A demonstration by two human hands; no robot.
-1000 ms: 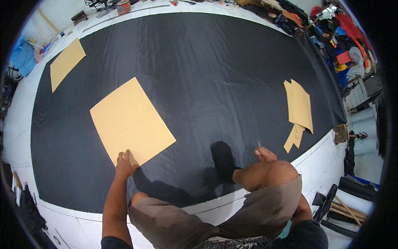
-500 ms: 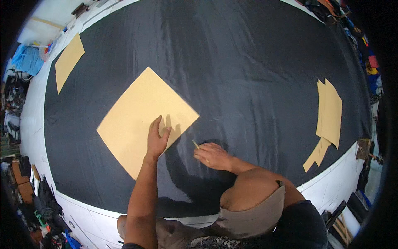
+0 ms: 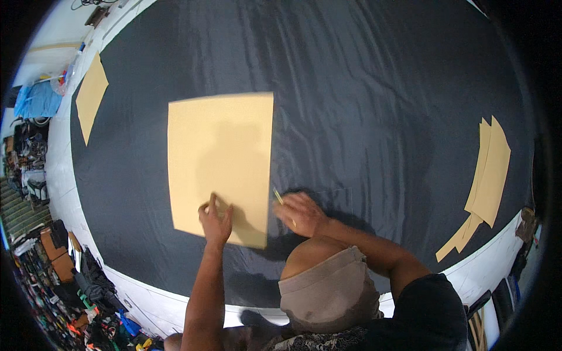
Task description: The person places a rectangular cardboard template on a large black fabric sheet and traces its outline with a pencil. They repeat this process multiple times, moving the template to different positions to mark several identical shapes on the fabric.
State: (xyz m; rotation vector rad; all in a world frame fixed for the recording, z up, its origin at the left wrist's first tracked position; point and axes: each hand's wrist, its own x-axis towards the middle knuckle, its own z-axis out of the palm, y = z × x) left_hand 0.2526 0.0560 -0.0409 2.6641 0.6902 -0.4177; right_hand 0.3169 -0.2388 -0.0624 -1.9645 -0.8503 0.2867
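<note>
A tan cardboard sheet [image 3: 219, 152], roughly rectangular, lies flat on spread black fabric [image 3: 363, 88]. My left hand [image 3: 216, 222] rests near its lower edge, fingers apart with the tips on the surface. Just past the sheet's right edge, my right hand [image 3: 301, 213] is closed around a thin yellowish pencil-like stick [image 3: 278, 195]. One end pokes out toward the cardboard; motion blurs the fingers somewhat. Faint pale lines on the cloth run beside that hand. A shadow falls across the sheet.
Several tan cardboard pieces [image 3: 489, 175] overlap at the far right of the fabric. Another tan piece [image 3: 92, 99] lies at the upper left. My bent knee [image 3: 328, 286] is up on the near side, below my right hand. Clutter [image 3: 58, 292] fills the left floor.
The cardboard sheet has turned from a diamond slant to nearly straight before me. My left hand has come nearer, toward its lower edge. My right hand still grips the stick. The view has shifted slightly.
</note>
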